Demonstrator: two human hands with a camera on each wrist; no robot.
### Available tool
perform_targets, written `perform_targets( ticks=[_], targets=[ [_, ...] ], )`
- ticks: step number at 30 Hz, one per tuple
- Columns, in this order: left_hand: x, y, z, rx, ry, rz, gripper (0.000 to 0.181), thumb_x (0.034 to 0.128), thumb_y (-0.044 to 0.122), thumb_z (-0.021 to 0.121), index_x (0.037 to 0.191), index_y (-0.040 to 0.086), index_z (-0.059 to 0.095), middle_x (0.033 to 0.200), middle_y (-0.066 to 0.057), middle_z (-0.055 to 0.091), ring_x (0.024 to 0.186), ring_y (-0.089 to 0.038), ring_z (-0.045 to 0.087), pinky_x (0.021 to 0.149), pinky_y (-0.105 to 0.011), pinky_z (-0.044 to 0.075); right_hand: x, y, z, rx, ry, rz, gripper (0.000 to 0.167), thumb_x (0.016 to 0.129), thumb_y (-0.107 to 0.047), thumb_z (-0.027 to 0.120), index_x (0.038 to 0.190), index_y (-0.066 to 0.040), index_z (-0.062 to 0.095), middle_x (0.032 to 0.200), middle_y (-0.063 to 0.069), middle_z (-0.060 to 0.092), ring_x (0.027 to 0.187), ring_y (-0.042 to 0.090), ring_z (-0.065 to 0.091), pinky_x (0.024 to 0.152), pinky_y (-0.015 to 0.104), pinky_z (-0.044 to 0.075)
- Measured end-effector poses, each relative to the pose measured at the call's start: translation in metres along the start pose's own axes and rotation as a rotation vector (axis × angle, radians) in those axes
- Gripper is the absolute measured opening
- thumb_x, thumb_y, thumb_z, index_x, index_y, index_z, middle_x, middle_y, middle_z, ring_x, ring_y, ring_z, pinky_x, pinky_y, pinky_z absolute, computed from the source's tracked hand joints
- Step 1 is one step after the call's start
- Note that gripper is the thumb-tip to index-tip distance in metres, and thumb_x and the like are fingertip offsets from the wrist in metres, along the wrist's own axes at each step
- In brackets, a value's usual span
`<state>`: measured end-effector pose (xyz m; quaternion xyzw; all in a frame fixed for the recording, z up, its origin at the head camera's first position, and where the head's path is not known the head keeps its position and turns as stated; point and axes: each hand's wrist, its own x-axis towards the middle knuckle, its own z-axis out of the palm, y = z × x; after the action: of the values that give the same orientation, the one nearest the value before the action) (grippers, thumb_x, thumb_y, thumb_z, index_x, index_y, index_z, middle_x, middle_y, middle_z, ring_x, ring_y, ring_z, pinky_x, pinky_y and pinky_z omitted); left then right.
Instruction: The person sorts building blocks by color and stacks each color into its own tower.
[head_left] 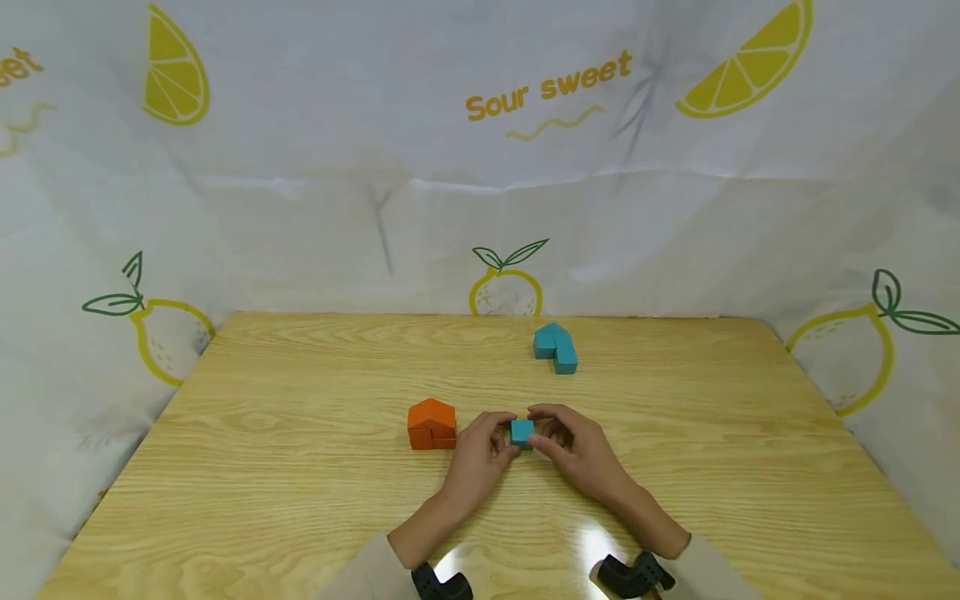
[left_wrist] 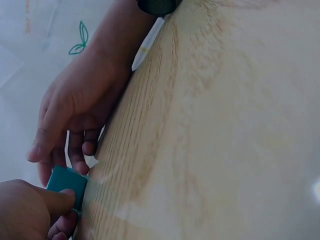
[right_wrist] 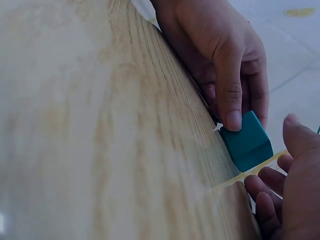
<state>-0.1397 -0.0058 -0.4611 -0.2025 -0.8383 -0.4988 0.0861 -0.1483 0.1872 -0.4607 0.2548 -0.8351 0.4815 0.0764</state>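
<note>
A small blue block (head_left: 522,431) stands between the two hands in the head view. My left hand (head_left: 477,463) pinches it from the left, its thumb on the near face (right_wrist: 246,145) in the right wrist view. My right hand (head_left: 585,454) is at its right side, thumb and forefinger spread; a gap separates them from the block in the right wrist view, where the right hand (right_wrist: 300,175) has its other fingers bent. Just left of the left hand, several orange blocks (head_left: 431,412) sit together in a house shape, a pointed piece at the far side.
Farther back, right of centre, blue blocks (head_left: 566,353) lie together, one pointed at the far end. The wooden table (head_left: 300,500) meets a white cloth (head_left: 337,242) printed with lemons at its back edge. Black devices (head_left: 628,577) are worn on both wrists.
</note>
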Motion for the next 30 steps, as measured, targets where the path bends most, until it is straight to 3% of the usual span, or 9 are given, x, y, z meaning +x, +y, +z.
perform_targets(
  ticks=[3, 11, 21, 30],
  targets=[
    [0.0, -0.001, 0.0, 0.001, 0.0, -0.004, 0.038, 0.079, -0.004, 0.075, 0.115, 0.0, 0.062, 0.083, -0.001, 0.056, 0.067, -0.006, 0.049, 0.059, -0.02, 0.044, 0.0, 0.0, 0.0, -0.015, 0.04, -0.003, 0.033, 0.092, -0.012, 0.065, 0.123, -0.004, 0.059, 0.111, 0.006, 0.064, 0.079, 0.011, 0.061, 0.062, 0.026, 0.05],
    [-0.001, -0.001, 0.002, 0.006, -0.008, -0.033, 0.038, 0.0793, -0.003, 0.075, 0.115, 0.002, 0.063, 0.083, -0.001, 0.055, 0.066, -0.006, 0.049, 0.058, -0.02, 0.043, -0.001, 0.005, 0.001, -0.045, 0.233, 0.014, 0.026, 0.09, 0.001, 0.063, 0.116, -0.001, 0.063, 0.101, 0.012, 0.066, 0.078, 0.023, 0.065, 0.063, 0.032, 0.052],
    [-0.001, 0.0, 0.002, 0.011, -0.01, -0.017, 0.038, 0.0794, -0.002, 0.075, 0.115, 0.0, 0.063, 0.086, -0.001, 0.057, 0.066, -0.006, 0.049, 0.057, -0.02, 0.043, 0.01, 0.012, -0.007, -0.121, 0.454, 0.046, 0.023, 0.092, -0.009, 0.065, 0.114, -0.003, 0.065, 0.103, 0.003, 0.065, 0.08, 0.016, 0.06, 0.066, 0.019, 0.049],
    [0.001, 0.002, 0.0, 0.022, -0.004, -0.005, 0.038, 0.0791, -0.002, 0.076, 0.115, 0.0, 0.063, 0.086, -0.002, 0.057, 0.066, -0.006, 0.049, 0.057, -0.02, 0.044, 0.022, 0.018, -0.015, -0.114, 0.482, 0.053, 0.031, 0.091, -0.011, 0.067, 0.119, 0.0, 0.06, 0.109, 0.015, 0.059, 0.083, 0.022, 0.06, 0.064, 0.018, 0.047]
  ],
)
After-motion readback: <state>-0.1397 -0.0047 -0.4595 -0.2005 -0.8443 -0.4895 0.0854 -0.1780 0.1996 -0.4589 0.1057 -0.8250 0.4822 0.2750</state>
